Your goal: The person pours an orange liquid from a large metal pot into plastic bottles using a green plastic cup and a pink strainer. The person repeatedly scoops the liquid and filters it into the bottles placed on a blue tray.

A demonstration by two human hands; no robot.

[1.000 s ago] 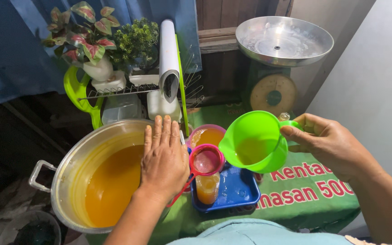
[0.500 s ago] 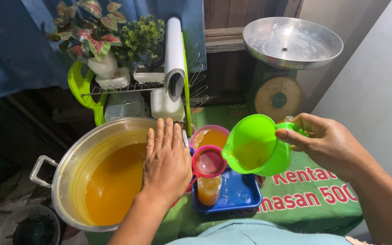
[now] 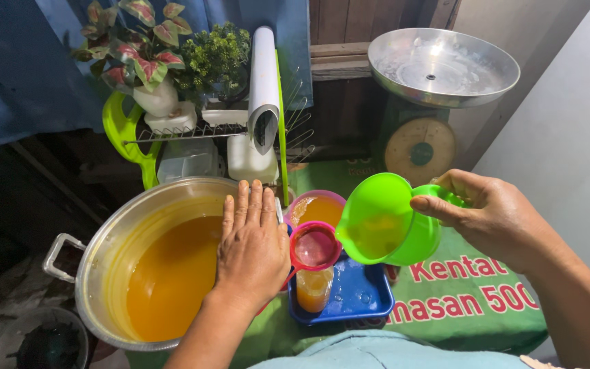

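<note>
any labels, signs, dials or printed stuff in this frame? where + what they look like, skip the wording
Printed table cover: spread over the table under the right hand, green with large red lettering, partly hidden by the blue tray.
Scale dial: front of the green kitchen scale at back right, under its metal pan; round, pale face, dark centre.
No screens or packages with visible labels.
</note>
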